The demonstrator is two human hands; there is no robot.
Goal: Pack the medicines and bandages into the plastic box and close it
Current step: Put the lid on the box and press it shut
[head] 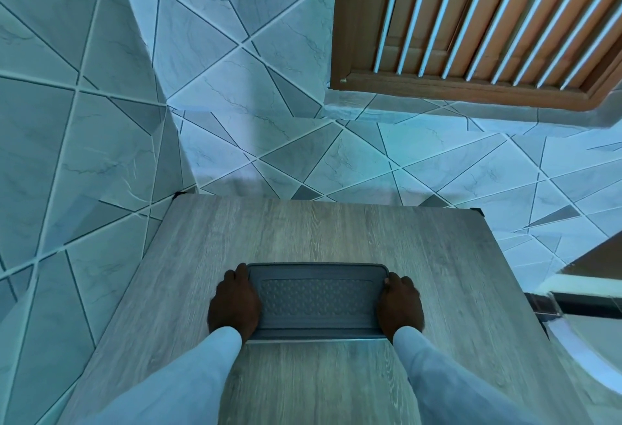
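Head camera, looking down: 1 grey plastic box [316, 301], lid on and patterned with small raised bumps, resting flat on a grey wood-grain tabletop [336, 229], nearer the front edge than the back. Pressed against the box's left end, the left hand [234, 303], fingers curled down over the lid's rim and gripping that end. Pressed against the right end, the right hand [400, 305], fingers likewise wrapped over the rim and clasping the box, thumb tip showing at the far right corner of the lid. Pale blue sleeves [188, 377] covering both forearms from the wrists down to the bottom of the frame. Medicines and bandages out of sight; contents of the box impossible to tell through the opaque lid. Whether the lid is fully latched, also impossible to tell.

Behind the table, a wall of pale marbled tiles [235, 87] cut by diagonal dark and white lines, running down to meet the table's far edge. Upper right, a brown wooden louvred window frame [471, 20] with slanted slats and light bars. Far right, beside the table's edge, part of a white rounded fixture [585, 350] and a dark bar, both blurred and hard to identify.
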